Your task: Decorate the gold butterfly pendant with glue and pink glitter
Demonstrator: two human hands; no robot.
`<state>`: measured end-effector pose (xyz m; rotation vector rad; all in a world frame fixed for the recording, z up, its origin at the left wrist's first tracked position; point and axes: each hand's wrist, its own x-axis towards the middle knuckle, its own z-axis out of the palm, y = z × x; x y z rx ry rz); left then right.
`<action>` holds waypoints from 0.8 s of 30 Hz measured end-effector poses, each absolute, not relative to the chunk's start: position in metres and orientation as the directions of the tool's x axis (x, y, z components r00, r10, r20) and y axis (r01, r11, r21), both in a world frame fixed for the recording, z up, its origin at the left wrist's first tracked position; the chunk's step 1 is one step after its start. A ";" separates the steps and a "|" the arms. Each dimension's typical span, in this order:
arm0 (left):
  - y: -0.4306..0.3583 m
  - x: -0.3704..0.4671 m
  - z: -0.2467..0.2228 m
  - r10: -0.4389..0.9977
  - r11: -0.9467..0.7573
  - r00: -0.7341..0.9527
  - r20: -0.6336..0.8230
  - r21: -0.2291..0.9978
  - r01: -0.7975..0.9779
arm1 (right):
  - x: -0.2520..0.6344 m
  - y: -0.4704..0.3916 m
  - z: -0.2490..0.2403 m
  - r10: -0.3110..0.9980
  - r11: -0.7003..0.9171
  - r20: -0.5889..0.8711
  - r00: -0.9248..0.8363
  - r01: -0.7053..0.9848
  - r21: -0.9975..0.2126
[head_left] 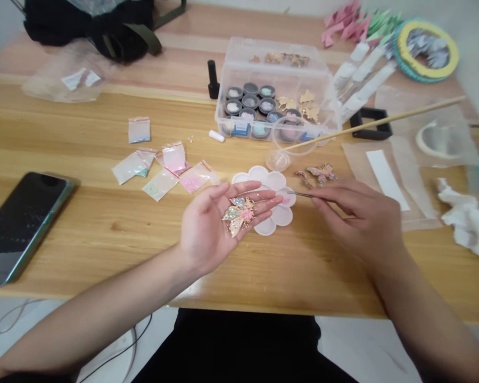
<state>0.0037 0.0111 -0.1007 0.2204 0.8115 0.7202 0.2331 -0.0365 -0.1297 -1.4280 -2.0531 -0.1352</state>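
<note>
My left hand [207,226] lies palm up with its fingers stretched out. On its palm rests a gold butterfly ornament [239,215] with blue, green, white and pink decoration. My right hand [361,218] pinches thin metal tweezers [301,194], whose tips are over the right side of a white flower-shaped palette [265,225]. Small pink pieces [286,200] lie in the palette's right-hand well, by the tweezer tips. The left fingers cover part of the palette. Behind the right hand a second decorated butterfly [322,173] lies on the table.
A clear box [279,90] holds small pots and gold pieces at the back. A wooden stick [377,121] leans across a clear cup [278,159]. Small bags [159,183] and a phone [22,226] lie left. Bottles [359,80], a black frame [370,123] and crumpled tissue [469,221] are right.
</note>
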 end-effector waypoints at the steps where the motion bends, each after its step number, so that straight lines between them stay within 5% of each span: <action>1: 0.011 0.004 -0.101 0.662 0.745 0.475 -0.580 0.439 -0.502 | 0.230 -0.039 -0.124 0.812 0.419 0.541 -0.221 0.865 -0.275; 24: 0.007 0.004 -0.105 0.591 0.806 0.635 -0.498 0.386 -0.448 | 0.205 -0.052 -0.105 0.780 0.567 0.480 -0.402 0.779 -0.267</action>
